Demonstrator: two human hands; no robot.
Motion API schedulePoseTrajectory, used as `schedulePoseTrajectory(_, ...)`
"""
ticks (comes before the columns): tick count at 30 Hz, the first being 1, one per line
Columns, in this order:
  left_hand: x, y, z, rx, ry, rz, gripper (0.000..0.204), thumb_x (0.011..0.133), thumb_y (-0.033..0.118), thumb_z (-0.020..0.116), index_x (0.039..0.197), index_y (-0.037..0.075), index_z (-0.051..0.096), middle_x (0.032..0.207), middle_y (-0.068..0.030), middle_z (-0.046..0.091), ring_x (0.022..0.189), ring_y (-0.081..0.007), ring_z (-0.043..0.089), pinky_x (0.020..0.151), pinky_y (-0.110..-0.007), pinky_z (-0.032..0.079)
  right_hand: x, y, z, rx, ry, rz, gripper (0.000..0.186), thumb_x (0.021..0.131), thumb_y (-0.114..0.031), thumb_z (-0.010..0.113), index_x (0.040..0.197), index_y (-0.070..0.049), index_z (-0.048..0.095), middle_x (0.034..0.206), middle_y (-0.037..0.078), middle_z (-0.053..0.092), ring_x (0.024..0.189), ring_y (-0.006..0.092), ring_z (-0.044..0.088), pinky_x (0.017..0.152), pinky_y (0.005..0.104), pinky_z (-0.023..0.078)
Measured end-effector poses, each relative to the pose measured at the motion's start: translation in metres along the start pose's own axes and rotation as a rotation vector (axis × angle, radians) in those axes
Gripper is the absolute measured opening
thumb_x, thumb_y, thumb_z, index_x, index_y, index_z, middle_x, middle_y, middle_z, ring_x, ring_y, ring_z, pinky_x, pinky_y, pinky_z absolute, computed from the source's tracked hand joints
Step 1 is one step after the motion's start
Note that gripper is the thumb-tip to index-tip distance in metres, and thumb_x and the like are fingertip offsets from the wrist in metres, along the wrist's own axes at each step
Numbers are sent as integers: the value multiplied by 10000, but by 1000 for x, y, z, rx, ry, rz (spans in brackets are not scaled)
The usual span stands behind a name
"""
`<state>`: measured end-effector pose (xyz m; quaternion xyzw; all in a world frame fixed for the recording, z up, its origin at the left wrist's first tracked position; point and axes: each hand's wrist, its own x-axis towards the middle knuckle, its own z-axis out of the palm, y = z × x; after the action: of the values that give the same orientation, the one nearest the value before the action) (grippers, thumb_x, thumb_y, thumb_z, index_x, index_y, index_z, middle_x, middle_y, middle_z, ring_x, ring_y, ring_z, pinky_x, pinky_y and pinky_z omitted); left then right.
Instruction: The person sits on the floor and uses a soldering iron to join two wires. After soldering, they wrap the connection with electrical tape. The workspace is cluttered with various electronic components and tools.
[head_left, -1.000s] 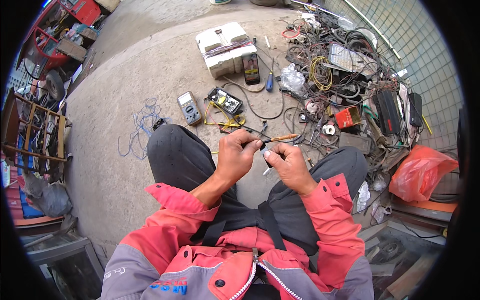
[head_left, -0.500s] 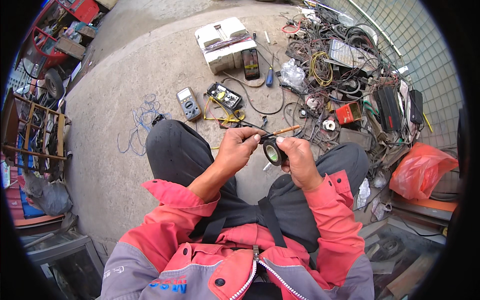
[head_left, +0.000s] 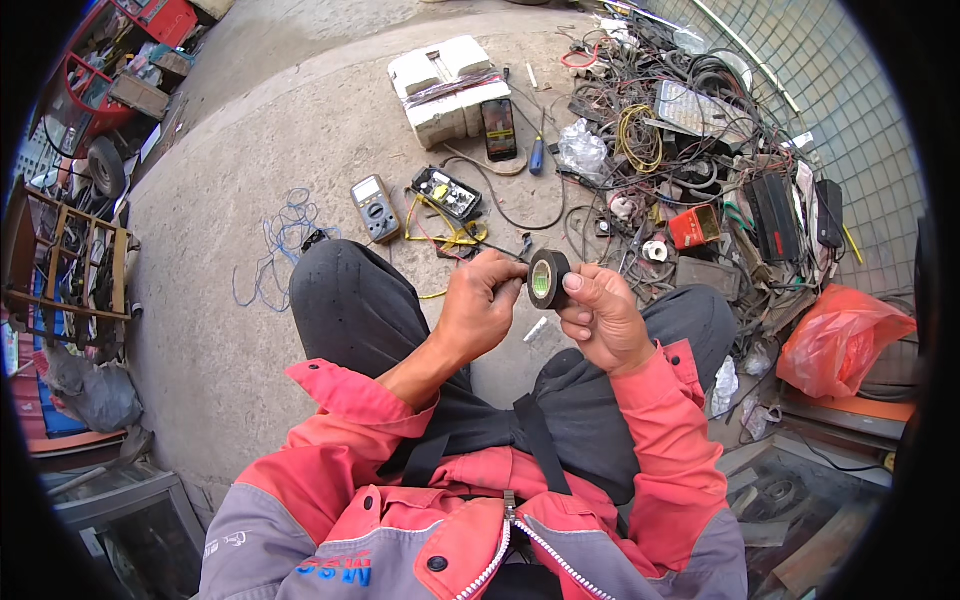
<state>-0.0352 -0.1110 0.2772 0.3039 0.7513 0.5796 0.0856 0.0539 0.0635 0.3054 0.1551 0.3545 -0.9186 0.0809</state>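
Note:
Above my lap, my right hand [head_left: 612, 318] grips a roll of black electrical tape [head_left: 561, 270] between thumb and fingers, its green-lined core facing me. Close beside it, the fingers of my left hand [head_left: 475, 305] are pinched together on a thin rod with dark wrapping. Most of that rod is hidden behind the tape roll and my fingers. Whether a strip of tape runs from the roll to the rod cannot be made out. Beyond my hands lie a multimeter [head_left: 374, 208] and an opened black device with a bare circuit board [head_left: 447, 192], yellow leads beside it.
A white foam block [head_left: 445, 85] has a phone [head_left: 499, 128] leaning on it. Nearby is a blue-handled screwdriver [head_left: 537, 156]. Tangled cables and parts [head_left: 690, 150] heap up at the right, with a red plastic bag [head_left: 840, 340]. Thin blue wire [head_left: 285, 235] lies left.
My right hand has raised and turned the tape roll, bringing it in front of the rod. The copper-coloured end that stuck out to the right is now hidden.

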Motion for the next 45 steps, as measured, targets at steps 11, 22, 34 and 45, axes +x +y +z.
schedulePoseTrajectory(11, -2, 4, 2, 20, -13, -72, 127, 838, 14, 699, 953, -38, 715, 820, -71, 626, 659, -118, 542, 572, -274, 413, 2, 3, -3, 61, -49, -94, 396, 891, -31, 632, 1267, 49, 535, 942, 19, 602, 556, 16, 350, 451, 157, 317)
schedulePoseTrajectory(22, -2, -4, 2, -286, 85, -284, 110, 890, 80, 714, 874, -26, 689, 712, 9, 605, 659, -52, 504, 579, -246, 409, 3, 21, 4, -245, 112, -253, 295, 885, -81, 701, 1118, 56, 583, 782, 4, 577, 536, 23, 458, 437, 187, 360)
schedulePoseTrajectory(34, -4, 0, 2, -390, -11, -305, 124, 890, 90, 710, 865, -31, 708, 716, 15, 624, 654, -50, 512, 570, -245, 409, 12, 26, 0, -296, 298, -210, 302, 970, -292, 655, 877, -6, 632, 709, 21, 583, 506, 49, 485, 411, 199, 372)
schedulePoseTrajectory(45, -3, -8, 3, -261, -61, -396, 234, 964, 195, 650, 909, -30, 681, 729, 22, 615, 648, -38, 509, 568, -220, 401, 12, 25, -2, -244, 326, -194, 246, 953, -218, 653, 862, 10, 645, 708, 37, 601, 499, 52, 487, 401, 203, 377)
